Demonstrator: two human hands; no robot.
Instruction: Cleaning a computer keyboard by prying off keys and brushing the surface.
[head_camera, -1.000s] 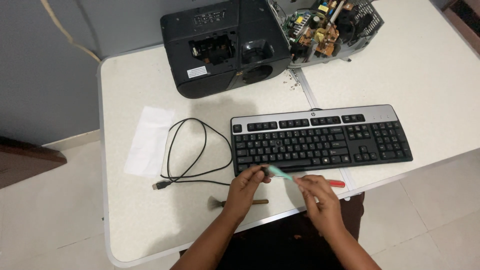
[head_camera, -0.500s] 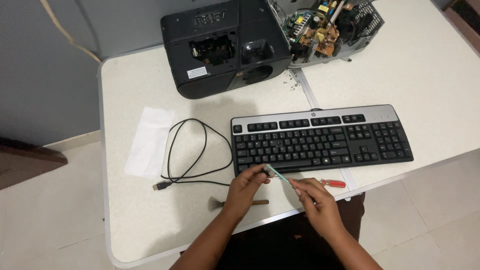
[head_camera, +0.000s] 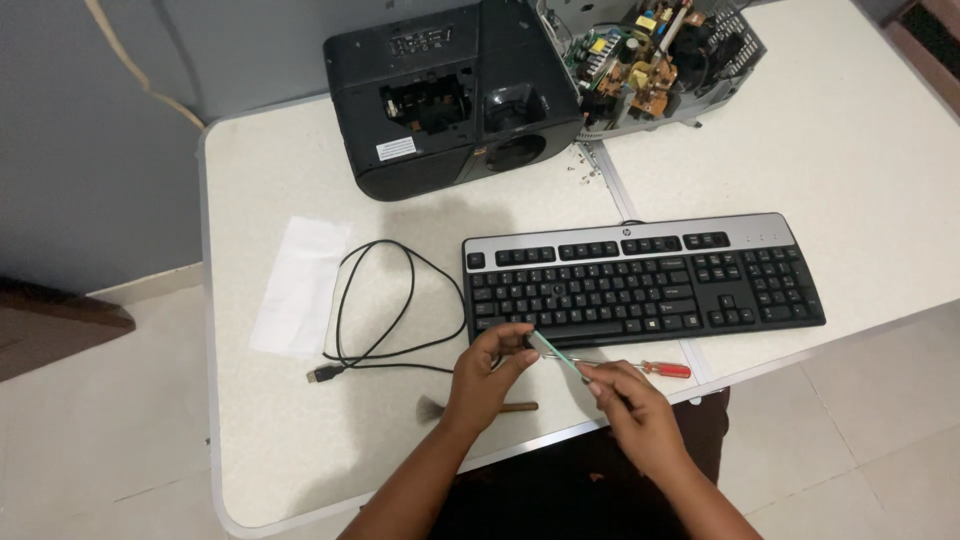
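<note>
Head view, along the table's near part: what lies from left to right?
White paper sheet → looped black cable with its plug → small brush with wooden handle → left hand → thin light-green tool → right hand → red-handled screwdriver.

White table (head_camera: 260, 480) filled centre frame; grey wall (head_camera: 150, 150) stood upper left; pale tiled floor (head_camera: 90, 450) lay lower left and lower right; dark wooden furniture (head_camera: 50, 325) sat at left edge.
</note>
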